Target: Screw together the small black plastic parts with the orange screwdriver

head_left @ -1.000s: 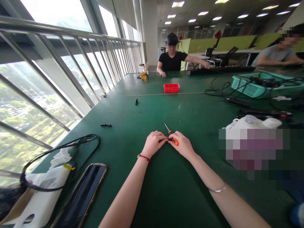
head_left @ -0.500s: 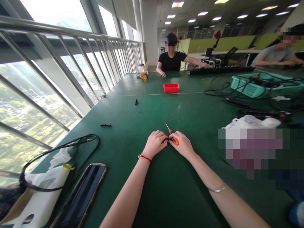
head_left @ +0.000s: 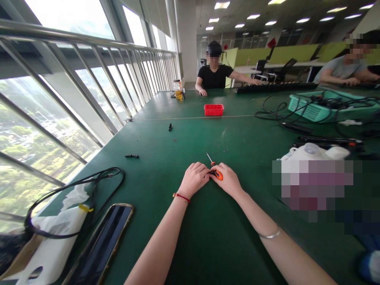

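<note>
My left hand (head_left: 194, 179) and my right hand (head_left: 228, 180) rest knuckles-up on the green table (head_left: 184, 245), fingertips meeting. Both hands have their fingers curled together around a small black part (head_left: 211, 173) pinched between them; I cannot make out what it is. A small screwdriver with an orange handle (head_left: 217, 173) lies against my right hand's fingers, its thin shaft (head_left: 209, 157) pointing away from me. Whether my right hand grips the screwdriver is unclear. A red string is on my left wrist, a silver bangle on my right.
A phone (head_left: 102, 245), white bag (head_left: 56, 241) and black cable loop (head_left: 74, 198) lie near left. Small black parts (head_left: 132, 156) (head_left: 170, 127) sit further out. A red tray (head_left: 214, 109), teal basket with cables (head_left: 320, 107), and white jug (head_left: 314, 152) stand beyond. Two other people sit at the far end.
My hands have shifted very slightly away from me and stay pressed together on the small black part. The far person's outstretched arm has moved a little.
</note>
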A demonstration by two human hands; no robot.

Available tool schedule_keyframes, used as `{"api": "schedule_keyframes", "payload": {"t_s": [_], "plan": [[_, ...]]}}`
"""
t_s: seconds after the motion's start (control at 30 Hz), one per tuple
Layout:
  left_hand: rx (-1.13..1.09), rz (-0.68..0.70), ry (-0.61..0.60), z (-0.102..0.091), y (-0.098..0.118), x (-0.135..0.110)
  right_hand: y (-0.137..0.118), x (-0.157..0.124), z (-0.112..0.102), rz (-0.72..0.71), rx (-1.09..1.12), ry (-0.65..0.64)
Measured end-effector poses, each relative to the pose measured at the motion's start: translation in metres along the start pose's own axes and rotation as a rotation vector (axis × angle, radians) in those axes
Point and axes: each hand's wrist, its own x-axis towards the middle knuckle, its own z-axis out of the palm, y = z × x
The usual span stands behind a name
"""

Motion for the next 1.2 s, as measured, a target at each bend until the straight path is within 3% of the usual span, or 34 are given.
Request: {"api": "schedule_keyframes", "payload": {"t_s": [0.2,0.43,0.77,0.9,1.0,1.2], "plan": [[-0.032,-0.028,0.016,0.002,-0.002,-0.001,-0.001,0.000,-0.005,-0.014,0.107,0.039],[-0.082,-0.038,0.046,0.002,-0.002,-0.001,0.000,0.000,-0.005,-0.027,0.085,0.037],[-0.296,-0.178,0.111,0.003,-0.005,-0.002,0.002,0.001,-0.004,-0.044,0.248,0.067],[-0.443,-0.269,0.148,0.002,-0.007,-0.002,0.005,0.003,-0.010,0.108,0.549,0.217],[-0.512,-0.286,0.090,-0.001,-0.004,-0.006,0.016,0.005,-0.012,0.234,0.643,0.306],[-0.449,-0.283,-0.027,-0.014,0.009,-0.023,0.027,0.008,-0.007,0.302,0.711,0.317]]}}
